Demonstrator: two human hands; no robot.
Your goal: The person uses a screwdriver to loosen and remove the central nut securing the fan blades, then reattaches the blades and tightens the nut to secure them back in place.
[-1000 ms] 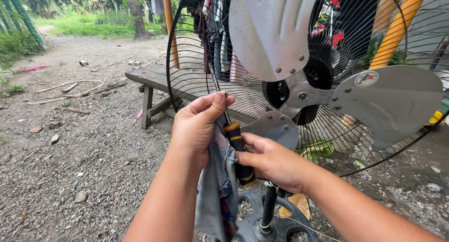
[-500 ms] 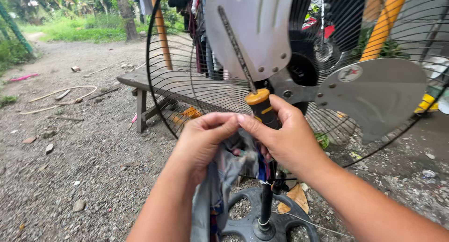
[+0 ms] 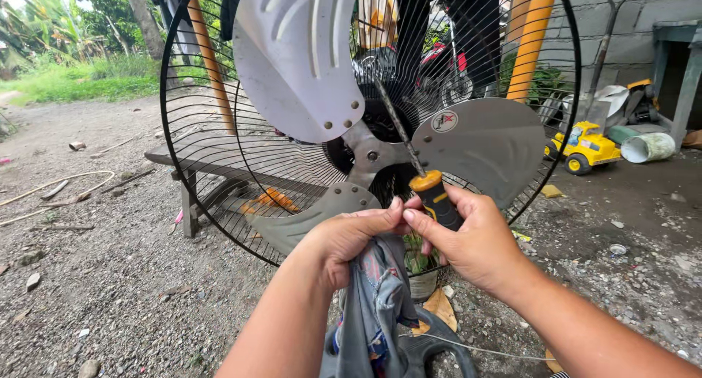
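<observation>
A large stand fan with grey metal blades (image 3: 300, 63) and a black wire rear guard (image 3: 205, 173) stands right in front of me. My right hand (image 3: 475, 243) grips a screwdriver (image 3: 431, 195) by its orange and black handle, shaft pointing up and left toward the fan hub (image 3: 369, 155). My left hand (image 3: 347, 239) clutches a grey-blue patterned cloth (image 3: 376, 305) that hangs down, its fingertips touching those of my right hand just below the lower blade (image 3: 314, 210).
The black fan base (image 3: 431, 349) sits on gravel under my hands. A wooden bench (image 3: 190, 173) stands behind the guard at left. A yellow toy truck (image 3: 585, 148) and a white bucket (image 3: 647, 148) lie at right by a block wall. Orange posts rise behind.
Both hands and the screwdriver have risen from below the fan to the lower blade. The screwdriver went from hanging low to pointing up at the hub. My view has moved closer and to the right.
</observation>
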